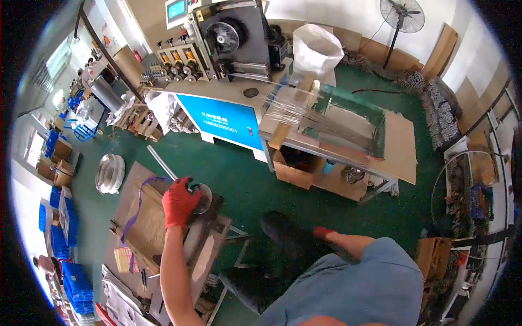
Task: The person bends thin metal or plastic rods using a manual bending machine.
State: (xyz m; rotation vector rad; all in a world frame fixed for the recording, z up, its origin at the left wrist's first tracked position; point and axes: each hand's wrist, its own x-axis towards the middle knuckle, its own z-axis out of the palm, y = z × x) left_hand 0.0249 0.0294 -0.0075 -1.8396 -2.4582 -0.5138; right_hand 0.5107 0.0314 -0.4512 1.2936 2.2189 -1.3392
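Note:
My left hand [181,202], in a red glove, is closed at the side of a round, shiny, cup-like metal thing [203,200] over the small workbench. A pale straight rod [161,161] sticks out past the fingers; whether the hand also grips it, I cannot make out. Under the left wrist lies a shallow brown tray [149,220], with a purple strap [134,216] along its side. My right hand [322,232], also red-gloved, hangs low by my dark-clad legs. Its fingers are mostly hidden, and no held object shows there.
Ahead stands a machine [231,46] with rollers and a screen. To its right, a metal-framed table [326,142] bears thin wires and a green tray [380,127]. Beyond are a white sack [315,51] and a fan [401,13]. Wire coils [110,174] lie on the floor at left.

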